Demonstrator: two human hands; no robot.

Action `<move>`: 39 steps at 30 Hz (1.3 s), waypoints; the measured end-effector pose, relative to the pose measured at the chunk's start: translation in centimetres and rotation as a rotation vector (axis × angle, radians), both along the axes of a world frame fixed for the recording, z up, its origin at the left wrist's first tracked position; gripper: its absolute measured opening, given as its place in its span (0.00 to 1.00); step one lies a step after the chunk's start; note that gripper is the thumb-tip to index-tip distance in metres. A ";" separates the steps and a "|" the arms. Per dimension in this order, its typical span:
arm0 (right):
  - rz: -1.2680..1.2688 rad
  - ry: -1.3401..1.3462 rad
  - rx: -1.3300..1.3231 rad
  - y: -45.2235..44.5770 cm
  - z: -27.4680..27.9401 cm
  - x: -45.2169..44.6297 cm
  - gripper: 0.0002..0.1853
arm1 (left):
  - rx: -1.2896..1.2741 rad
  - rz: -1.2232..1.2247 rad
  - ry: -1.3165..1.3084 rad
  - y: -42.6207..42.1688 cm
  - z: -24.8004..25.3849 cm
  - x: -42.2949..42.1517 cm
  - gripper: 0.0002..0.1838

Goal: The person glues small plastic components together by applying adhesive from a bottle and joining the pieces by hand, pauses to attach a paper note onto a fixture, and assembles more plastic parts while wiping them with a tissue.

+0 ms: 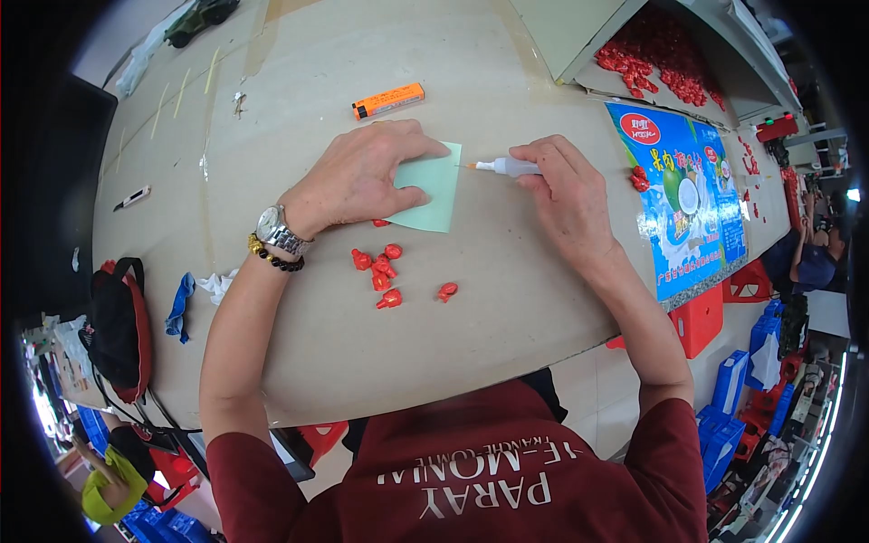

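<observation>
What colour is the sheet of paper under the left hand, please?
The paper is pale green, best seen in the head view, the only one.

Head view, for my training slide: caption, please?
Left hand rests on green paper; right hand holds a small bottle beside it.

Beige table (507, 344) with scattered red pieces (383, 266), an orange box (389, 101) and a blue printed poster (674, 244).

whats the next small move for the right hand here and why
Probably ease the tip of the small bottle slightly left, over the green paper. The right hand holds the small bottle with its tip pointed at the paper's right edge, and the left hand rests on the paper, which should help steady it.
</observation>
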State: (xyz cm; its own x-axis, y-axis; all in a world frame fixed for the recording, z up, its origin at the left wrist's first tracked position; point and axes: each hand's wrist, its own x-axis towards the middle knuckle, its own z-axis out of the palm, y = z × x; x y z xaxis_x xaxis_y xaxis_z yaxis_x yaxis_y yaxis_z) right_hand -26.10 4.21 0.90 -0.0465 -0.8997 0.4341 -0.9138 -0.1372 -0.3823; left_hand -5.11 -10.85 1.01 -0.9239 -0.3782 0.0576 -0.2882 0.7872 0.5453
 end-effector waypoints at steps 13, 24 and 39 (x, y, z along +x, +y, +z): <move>0.061 -0.019 -0.001 0.9 0.3 0.7 0.13 | 0.004 -0.013 0.032 -0.2 -0.4 0.0 0.24; 0.076 -0.026 0.024 2.2 0.7 1.5 0.14 | -0.002 -0.016 0.044 -0.3 -0.7 0.0 0.24; 0.129 -0.010 0.029 3.6 0.6 2.3 0.16 | 0.014 -0.028 0.035 -0.3 -0.5 -0.1 0.25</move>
State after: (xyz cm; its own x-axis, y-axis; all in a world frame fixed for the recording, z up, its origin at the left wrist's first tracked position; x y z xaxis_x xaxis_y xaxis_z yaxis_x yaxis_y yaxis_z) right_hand -23.82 7.83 1.51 0.0662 -0.9105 0.4082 -0.8854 -0.2423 -0.3968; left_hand -5.18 -11.16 0.46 -0.9319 -0.3528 0.0848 -0.2465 0.7870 0.5656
